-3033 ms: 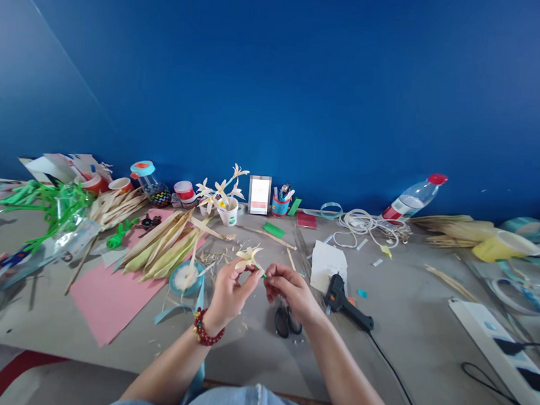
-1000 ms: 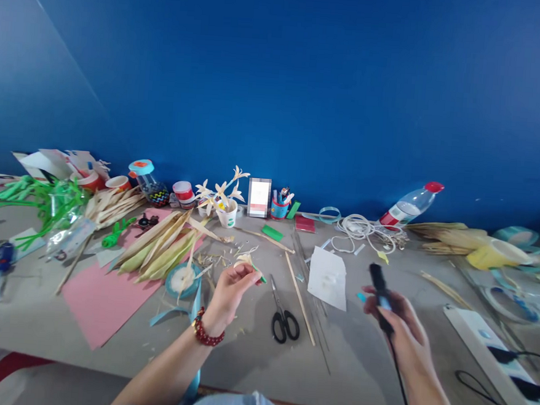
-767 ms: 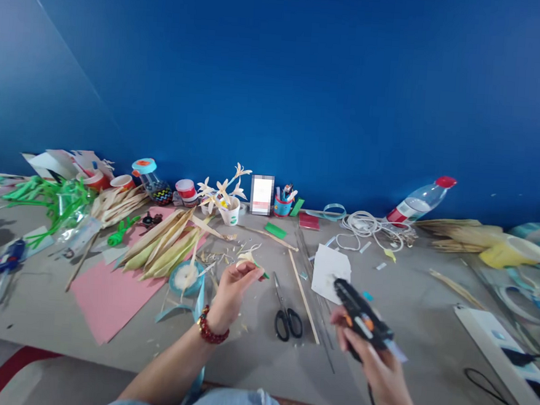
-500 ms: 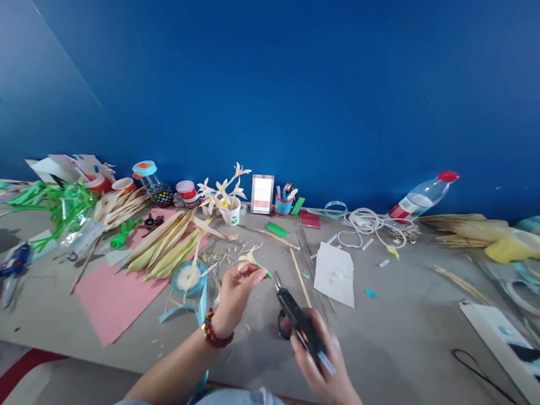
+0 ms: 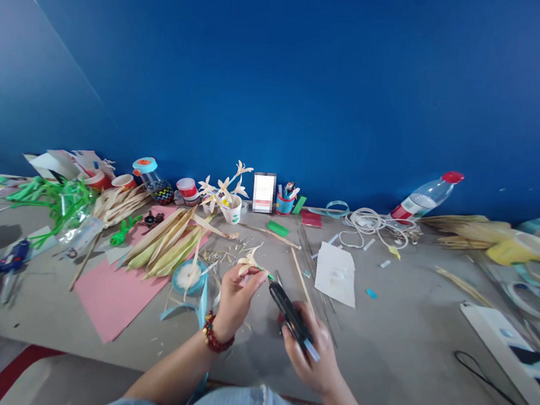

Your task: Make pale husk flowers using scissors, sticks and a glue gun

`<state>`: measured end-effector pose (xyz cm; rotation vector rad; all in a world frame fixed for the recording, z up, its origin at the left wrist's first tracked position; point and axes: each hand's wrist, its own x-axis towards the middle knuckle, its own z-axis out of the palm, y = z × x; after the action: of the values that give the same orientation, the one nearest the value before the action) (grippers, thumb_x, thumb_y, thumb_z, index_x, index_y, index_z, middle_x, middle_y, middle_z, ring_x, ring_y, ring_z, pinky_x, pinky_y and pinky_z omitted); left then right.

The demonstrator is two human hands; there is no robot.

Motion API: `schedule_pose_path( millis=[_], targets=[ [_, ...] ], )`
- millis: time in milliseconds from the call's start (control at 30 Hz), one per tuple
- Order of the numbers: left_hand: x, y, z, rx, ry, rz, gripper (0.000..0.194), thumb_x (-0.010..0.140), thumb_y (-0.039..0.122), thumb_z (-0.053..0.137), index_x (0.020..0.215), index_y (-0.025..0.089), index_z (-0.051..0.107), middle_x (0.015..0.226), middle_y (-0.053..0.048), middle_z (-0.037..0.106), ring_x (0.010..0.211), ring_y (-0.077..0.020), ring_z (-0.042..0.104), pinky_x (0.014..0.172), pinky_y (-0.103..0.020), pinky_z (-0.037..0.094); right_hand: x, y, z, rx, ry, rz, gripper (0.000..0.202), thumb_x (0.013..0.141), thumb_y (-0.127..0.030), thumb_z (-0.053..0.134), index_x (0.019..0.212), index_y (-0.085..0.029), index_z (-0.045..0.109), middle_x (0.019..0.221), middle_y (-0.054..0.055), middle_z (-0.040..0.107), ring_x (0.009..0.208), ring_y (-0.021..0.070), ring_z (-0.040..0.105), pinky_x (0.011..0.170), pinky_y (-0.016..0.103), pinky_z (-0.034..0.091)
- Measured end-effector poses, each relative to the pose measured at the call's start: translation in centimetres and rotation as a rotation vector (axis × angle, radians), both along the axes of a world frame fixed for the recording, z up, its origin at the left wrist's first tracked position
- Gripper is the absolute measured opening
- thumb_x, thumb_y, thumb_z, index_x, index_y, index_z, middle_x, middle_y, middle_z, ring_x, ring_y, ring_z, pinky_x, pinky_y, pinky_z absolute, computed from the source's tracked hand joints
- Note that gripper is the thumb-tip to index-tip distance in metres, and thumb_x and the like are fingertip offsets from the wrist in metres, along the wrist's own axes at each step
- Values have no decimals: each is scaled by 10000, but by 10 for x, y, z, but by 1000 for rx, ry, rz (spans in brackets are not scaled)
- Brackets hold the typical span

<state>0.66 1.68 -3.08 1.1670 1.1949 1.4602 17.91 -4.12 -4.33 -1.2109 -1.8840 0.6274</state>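
Observation:
My left hand [image 5: 239,294], wearing a beaded bracelet, pinches a small corn-husk flower [image 5: 249,261] whose green stem end sticks out to the right. My right hand [image 5: 311,352] is wrapped round a black hot glue gun [image 5: 294,312], a glue stick showing at its rear. The gun's nozzle touches or nearly touches the green stem end; I cannot tell which. Close by on the left are a roll of blue ribbon [image 5: 189,277] and a pile of corn husks [image 5: 165,247] lying partly over pink paper [image 5: 116,300].
A white cup [image 5: 232,215] holding husk flowers stands near the blue wall, beside a pen holder [image 5: 285,202]. White paper [image 5: 336,274], a tilted bottle [image 5: 425,198] and a power strip [image 5: 504,348] are to the right. A blue glue gun [image 5: 13,262] lies near another person's hand at far left.
My right hand has moved the glue gun left and slightly up, bringing its nozzle to the green stem end. My left hand keeps its pinch on the flower, almost unmoved.

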Motion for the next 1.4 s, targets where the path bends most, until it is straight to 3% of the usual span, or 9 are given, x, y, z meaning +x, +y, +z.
schedule_pose_path(
  millis=[1400],
  targets=[
    [1,-1,0,-19,-93,-18,125,776,259,719,701,161,704,697,-30,681,723,-175,611,733,-287,476,-1,4,1,55,-1,16,129,837,-197,475,962,-230,474,695,5,640,571,185,618,542,278,477]
  ],
)
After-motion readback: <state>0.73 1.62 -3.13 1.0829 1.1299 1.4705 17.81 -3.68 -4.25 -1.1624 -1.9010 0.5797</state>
